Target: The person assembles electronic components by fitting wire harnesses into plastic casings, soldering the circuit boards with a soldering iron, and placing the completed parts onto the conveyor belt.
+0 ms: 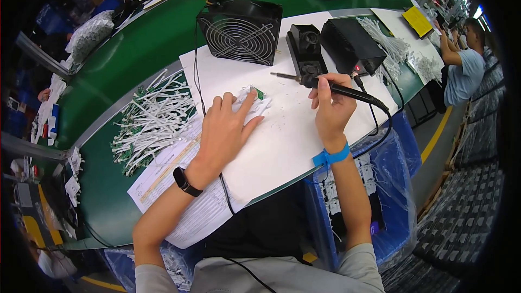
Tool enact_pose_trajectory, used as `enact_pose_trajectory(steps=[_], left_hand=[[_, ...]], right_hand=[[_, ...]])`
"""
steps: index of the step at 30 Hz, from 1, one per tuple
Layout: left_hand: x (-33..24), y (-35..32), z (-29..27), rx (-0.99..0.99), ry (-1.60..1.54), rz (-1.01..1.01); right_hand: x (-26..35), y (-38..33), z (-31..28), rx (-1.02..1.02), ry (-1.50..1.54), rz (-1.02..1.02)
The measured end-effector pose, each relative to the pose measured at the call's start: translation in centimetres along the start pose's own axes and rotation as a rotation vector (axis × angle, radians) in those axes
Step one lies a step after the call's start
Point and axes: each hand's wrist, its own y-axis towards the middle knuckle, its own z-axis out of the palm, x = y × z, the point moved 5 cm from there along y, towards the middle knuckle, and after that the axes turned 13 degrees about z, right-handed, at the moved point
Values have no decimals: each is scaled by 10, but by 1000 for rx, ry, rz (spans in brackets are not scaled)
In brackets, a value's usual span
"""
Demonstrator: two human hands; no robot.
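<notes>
My right hand (333,114) grips a black-handled soldering iron (309,81), its metal tip pointing left above the white work mat (277,152). My left hand (223,133) lies on the mat, fingers spread, with the index fingertip pressing on a small green circuit board (260,95). White cable or plastic shows beneath those fingers, partly hidden by them. Left of this hand, a large pile of white cables with green boards (154,119) covers part of the table. Under my left forearm are printed paper sheets (179,211).
A black fan (241,30) stands behind the mat. Beside it are a black iron stand (306,49) and a black soldering station (353,46). White cable bundles (388,40) lie farther right. Below the table edge sits a blue plastic-lined bin (393,206). A co-worker (467,65) sits at right.
</notes>
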Motion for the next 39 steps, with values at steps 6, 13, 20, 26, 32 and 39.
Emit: enact_pose_trajectory(steps=[6, 13, 20, 26, 32, 39], left_hand=[[2, -13, 1, 5, -19, 91], [-14, -25, -5, -108, -121, 111], [-17, -26, 2, -186, -117, 76], [-15, -26, 2, -240, -139, 70], [-15, -26, 4, -235, -143, 56], [-15, -26, 5, -223, -124, 59]], right_hand=[[13, -1, 2, -1, 68, 57], [18, -29, 22, -29, -201, -244], [-1, -29, 23, 99, -135, -69], [-6, -28, 26, 171, -176, -22], [-4, -29, 28, 198, -225, -34], [-5, -29, 27, 205, -193, -16]])
